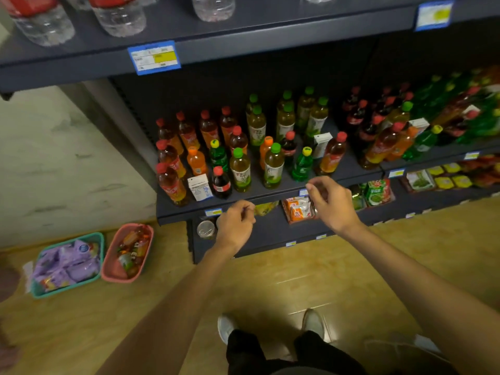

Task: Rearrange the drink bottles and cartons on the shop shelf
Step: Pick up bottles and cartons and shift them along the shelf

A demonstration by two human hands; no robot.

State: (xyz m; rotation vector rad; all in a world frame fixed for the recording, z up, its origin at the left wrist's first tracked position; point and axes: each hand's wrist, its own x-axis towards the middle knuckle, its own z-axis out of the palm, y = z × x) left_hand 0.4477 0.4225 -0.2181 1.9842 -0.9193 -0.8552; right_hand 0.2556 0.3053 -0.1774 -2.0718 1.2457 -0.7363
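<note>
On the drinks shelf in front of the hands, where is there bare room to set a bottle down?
Bare shelf shows right of the red-capped tea bottle, up to the next bay. A smaller gap lies between the front green tea bottles. The left block around the milk carton is crowded.

Wooden floor [311, 280], pale marbled wall [67, 158]

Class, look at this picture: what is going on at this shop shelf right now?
A person stands at a drinks shelf crowded with mixed bottles and cartons. Both hands hover at its front edge, fingers loosely curled, holding nothing: the left hand below a cola bottle, the right hand near a green bottle. Nothing is being moved yet. Two baskets sit on the floor.
</note>
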